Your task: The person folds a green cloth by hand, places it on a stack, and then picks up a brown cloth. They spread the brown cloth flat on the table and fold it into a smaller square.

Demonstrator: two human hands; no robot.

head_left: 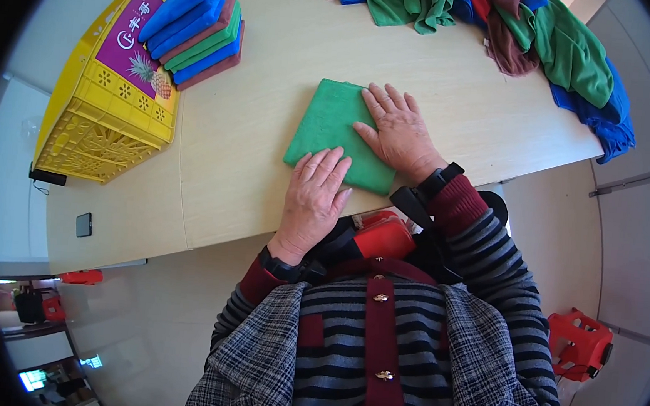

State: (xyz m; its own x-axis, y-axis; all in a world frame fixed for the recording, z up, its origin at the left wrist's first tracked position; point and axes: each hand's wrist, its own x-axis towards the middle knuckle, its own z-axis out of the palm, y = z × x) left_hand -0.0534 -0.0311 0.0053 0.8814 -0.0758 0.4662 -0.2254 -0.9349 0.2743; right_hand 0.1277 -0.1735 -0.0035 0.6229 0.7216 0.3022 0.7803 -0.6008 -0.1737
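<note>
Green folded cloth, a flat rectangle of soft fabric, lies near the front edge of a pale wooden table, pressed under both of a seated person's hands. Largest on the tabletop is the loose heap of unfolded cloths in green, blue, maroon and red, spread along the far right corner and spilling over the edge. At the far left stands a yellow plastic lattice crate with a purple panel, tipped on its side, and leaning against it is a neat stack of folded blue, green and maroon cloths. The right hand rests palm down on the green cloth's right half, fingers spread wide and flat, gripping nothing. The left hand lies palm down on the cloth's near corner, fingers straight and close together, also gripping nothing. A small dark phone-like slab sits alone near the table's left front corner, well apart from the cloth.
</note>
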